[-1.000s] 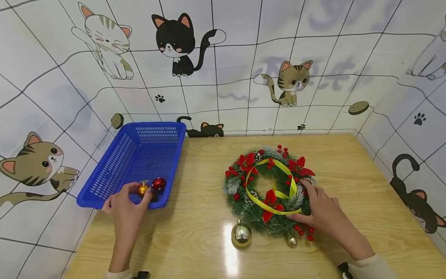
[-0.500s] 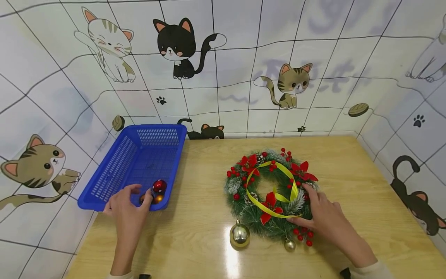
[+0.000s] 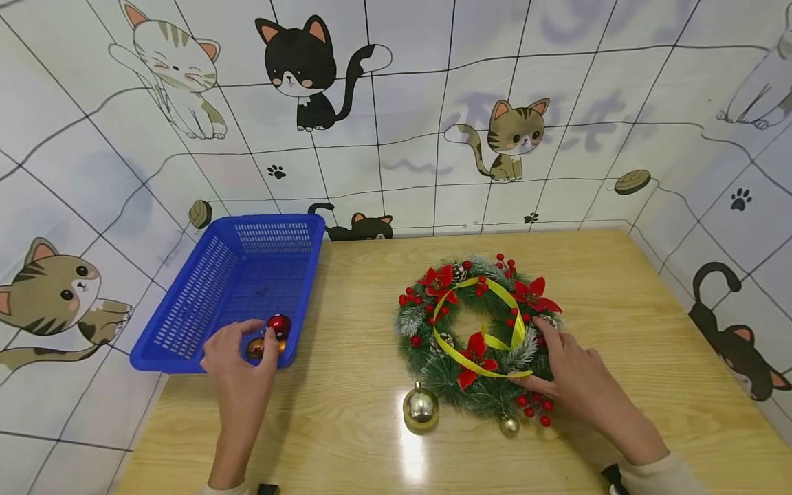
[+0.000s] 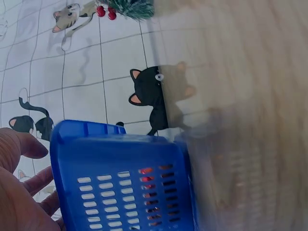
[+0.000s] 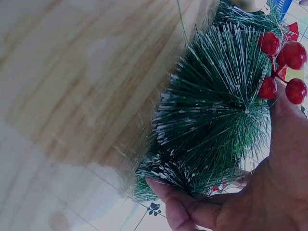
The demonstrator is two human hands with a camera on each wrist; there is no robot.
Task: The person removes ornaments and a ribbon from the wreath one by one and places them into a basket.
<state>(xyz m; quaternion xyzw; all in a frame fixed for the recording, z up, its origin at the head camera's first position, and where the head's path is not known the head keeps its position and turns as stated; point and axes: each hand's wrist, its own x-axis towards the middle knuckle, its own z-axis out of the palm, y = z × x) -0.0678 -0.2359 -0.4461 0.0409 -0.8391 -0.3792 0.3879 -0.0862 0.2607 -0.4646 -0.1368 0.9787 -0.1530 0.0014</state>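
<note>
A: Where is the wreath?
B: It lies flat on the wooden table, to the right of the middle.

A: And what does the right hand do there?
B: It grips the wreath at its right side. In the right wrist view, the thumb is on one side of the green needles and the fingers are bent on the other side.

A: What is on the wreath?
B: A yellow ribbon lies in loops on top, among red flowers and pine cones. Some red berries stick out at the near right edge, just beside this hand.

A: How is the left hand?
B: It is above the near end of the blue basket, with the thumb and the fingers spread apart. Whether a fingertip touches the orange ball, it is not possible to tell.

A: Which other balls are there?
B: A red ball is in the basket too, near its right wall. On the table, a large gold ball is just beside the near left edge of the wreath, and a small gold ball is at the near edge, more to the right.

A: And at the far side?
B: A white wall with painted cats and black lines rises behind the table.
</note>
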